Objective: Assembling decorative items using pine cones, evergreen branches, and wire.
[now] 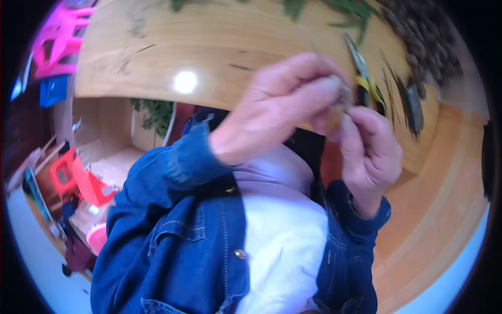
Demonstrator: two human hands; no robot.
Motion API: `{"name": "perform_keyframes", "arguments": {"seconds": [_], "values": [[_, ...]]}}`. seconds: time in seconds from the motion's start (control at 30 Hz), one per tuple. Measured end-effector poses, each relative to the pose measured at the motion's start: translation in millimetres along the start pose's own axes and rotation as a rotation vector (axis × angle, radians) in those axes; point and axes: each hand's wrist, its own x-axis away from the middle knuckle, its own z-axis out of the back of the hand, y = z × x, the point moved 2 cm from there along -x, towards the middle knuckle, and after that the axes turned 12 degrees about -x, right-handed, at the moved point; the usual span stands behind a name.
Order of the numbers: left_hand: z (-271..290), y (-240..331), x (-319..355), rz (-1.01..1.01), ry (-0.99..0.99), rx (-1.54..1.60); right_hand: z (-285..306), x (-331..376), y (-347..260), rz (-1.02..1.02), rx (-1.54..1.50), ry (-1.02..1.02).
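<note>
Both hands' fingers [334, 91] hide a small blurred object [343, 95].

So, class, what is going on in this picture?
A person in a blue denim jacket holds both hands up over a wooden table. The left hand and right hand meet, pinching a small brownish object between the fingertips; it is too blurred to identify. On the table beyond the hands lie yellow-handled pliers, a heap of small dark brown pieces and some green sprigs.
</note>
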Motion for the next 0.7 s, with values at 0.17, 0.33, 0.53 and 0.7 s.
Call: {"name": "perform_keyframes", "arguments": {"seconds": [0.17, 0.33, 0.53, 0.7], "values": [[3.3, -8.7, -4.4, 0.002, -0.046, 0.111, 0.4, -0.6, 0.8, 0.031, -0.001, -0.019], [3.6, -12.1, -6.9, 0.048, -0.1, 0.202, 5.4, -2.5, 0.2, 0.118, -0.043, -0.038], [4.3, -14.9, -7.9, 0.089, -0.158, 0.201, 18.7, -4.6, -2.7, 0.149, -0.045, -0.142], [4.6, -18.3, -10.5, 0.089, -0.275, 0.134, 31.3, -0.6, -8.2, 0.128, 0.014, -0.21]]}}
